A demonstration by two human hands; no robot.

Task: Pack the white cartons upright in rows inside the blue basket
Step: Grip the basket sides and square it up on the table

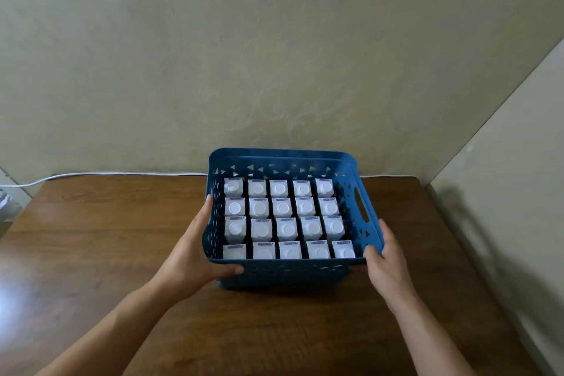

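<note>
A blue basket (pixel 283 273) with triangle cut-outs stands on the wooden table against the wall. Several white cartons (pixel 287 228) with round caps stand upright inside it in neat rows. My left hand (pixel 192 256) holds the basket's near left corner, fingers along the left wall and thumb across the front wall. My right hand (pixel 386 265) holds the near right corner, fingers laid along the right rim.
The brown wooden table (pixel 122 238) extends to the left and in front of the basket. A white cable (pixel 91 175) runs along the table's back edge. Walls close off the back and the right side.
</note>
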